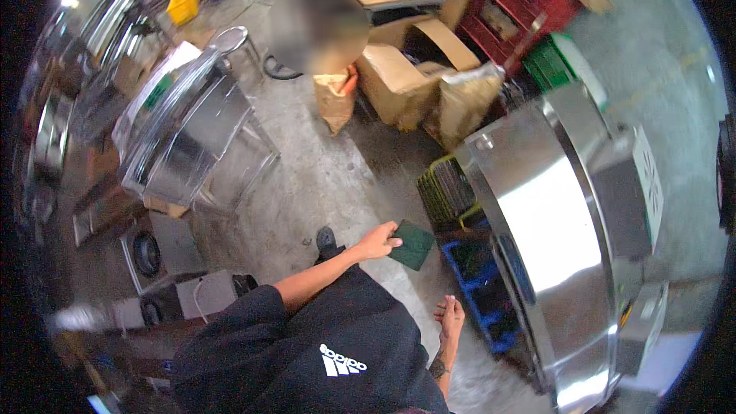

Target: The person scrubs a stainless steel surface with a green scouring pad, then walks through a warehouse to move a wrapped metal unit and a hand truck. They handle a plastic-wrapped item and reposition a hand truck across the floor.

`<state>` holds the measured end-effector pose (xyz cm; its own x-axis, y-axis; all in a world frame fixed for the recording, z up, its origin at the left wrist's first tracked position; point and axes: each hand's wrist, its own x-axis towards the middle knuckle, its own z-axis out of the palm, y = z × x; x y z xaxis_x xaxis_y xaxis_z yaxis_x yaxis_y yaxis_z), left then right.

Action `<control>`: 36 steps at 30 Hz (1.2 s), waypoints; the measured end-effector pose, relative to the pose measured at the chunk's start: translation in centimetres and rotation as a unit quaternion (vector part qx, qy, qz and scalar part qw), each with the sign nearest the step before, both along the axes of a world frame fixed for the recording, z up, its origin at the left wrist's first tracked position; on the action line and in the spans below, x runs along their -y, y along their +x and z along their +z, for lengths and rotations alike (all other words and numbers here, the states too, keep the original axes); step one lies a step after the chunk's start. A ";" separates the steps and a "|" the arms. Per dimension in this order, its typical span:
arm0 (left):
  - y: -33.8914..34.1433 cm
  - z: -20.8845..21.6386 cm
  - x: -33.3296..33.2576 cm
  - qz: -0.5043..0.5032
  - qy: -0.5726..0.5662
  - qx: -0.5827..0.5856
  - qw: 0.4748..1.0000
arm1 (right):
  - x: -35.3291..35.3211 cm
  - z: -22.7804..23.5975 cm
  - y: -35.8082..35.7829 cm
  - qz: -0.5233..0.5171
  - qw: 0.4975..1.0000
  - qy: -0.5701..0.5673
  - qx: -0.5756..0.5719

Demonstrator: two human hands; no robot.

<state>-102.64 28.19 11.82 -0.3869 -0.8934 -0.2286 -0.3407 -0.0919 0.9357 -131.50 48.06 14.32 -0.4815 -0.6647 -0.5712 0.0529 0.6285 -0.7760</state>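
While the left hand [376,242] reaches out over the floor [330,176], the dark green pad [412,246] sits at its fingertips, off the left edge of the steel bench [529,207] and apart from it. The left fingers are clamped on the pad's near edge, thumb on the upper face. The right hand [451,316] hangs near the blue crate [475,284], its fingers half curled; whether they meet, I cannot tell. Roughly square, with a long axis hard to tell, the pad points rightward from the grip, toward that bench edge.
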 end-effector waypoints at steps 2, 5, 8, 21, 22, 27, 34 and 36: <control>4.8 -0.9 0.6 0.079 -0.004 0.013 0.997 | 4.6 -2.1 0.5 0.059 0.997 -0.008 -0.047; 12.1 -3.3 2.2 0.149 0.022 0.029 0.988 | 12.4 -4.3 3.8 0.112 0.992 0.011 -0.053; 18.8 -5.1 4.4 0.243 0.058 0.009 0.968 | 21.2 -5.4 9.9 0.246 0.967 -0.001 -0.059; 33.6 -4.8 15.2 0.535 0.046 -0.126 0.834 | 44.5 -12.9 23.8 0.448 0.891 0.059 -0.042; 33.9 -5.4 16.8 0.537 0.052 -0.122 0.833 | 46.3 -13.3 24.5 0.445 0.893 0.059 -0.034; 37.2 -7.0 27.8 0.492 -0.003 -0.063 0.868 | 57.4 -18.2 25.8 0.519 0.844 0.015 -0.133; 41.1 -1.5 41.1 0.332 -0.032 -0.028 0.942 | 66.0 -15.7 28.6 0.297 0.934 -0.104 -0.172; 41.8 -3.0 42.3 0.283 -0.041 0.011 0.958 | 63.9 -8.7 32.0 0.236 0.963 -0.115 -0.068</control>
<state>-60.81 -14.06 8.78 0.1696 -0.9737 -0.1518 -0.2766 -0.1949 0.9410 -99.47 -15.87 5.64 -0.1547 -0.9293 -0.3353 -0.3075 0.3678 -0.8776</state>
